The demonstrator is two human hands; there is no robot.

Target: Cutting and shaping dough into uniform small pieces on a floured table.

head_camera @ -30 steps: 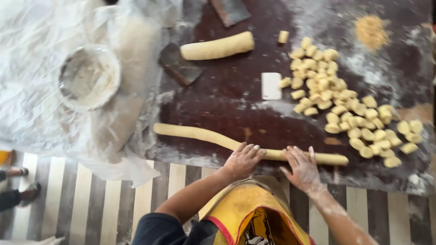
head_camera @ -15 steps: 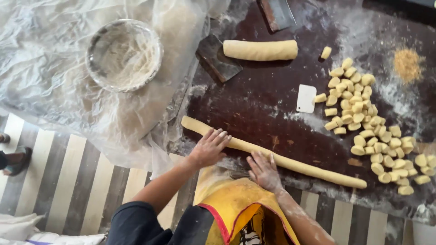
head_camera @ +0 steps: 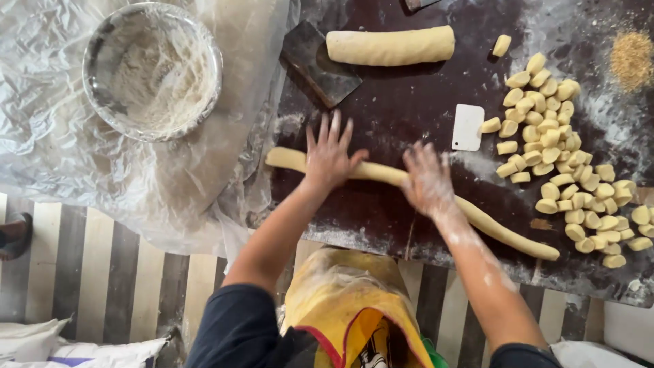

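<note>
At the upper left of the frame one metal bowl with flour inside stands on a wrinkled plastic sheet.

In the middle of the frame, the left hand lies flat on the dough rope, fingers spread wide and straight, palm pressing down on it. The hand does not close around the rope; it only rests on top. The right hand, white with flour, is also flat and open on the same rope, just to the right. It is a little blurred, so I cannot tell how far its fingers are spread.

The rope is one long thin roll of pale yellow dough. It runs from the middle left of the dark board down to the lower right, thicker at its left end and thinner toward the right end.

Above the hands, at the top middle, lies one thick dough log, and left of it one dark scraper. Right of the hands there is one small white cutter. At the right side of the frame a heap of cut pieces lies on the board, too many to count exactly. One pile of brown crumbs is at the upper right.
</note>
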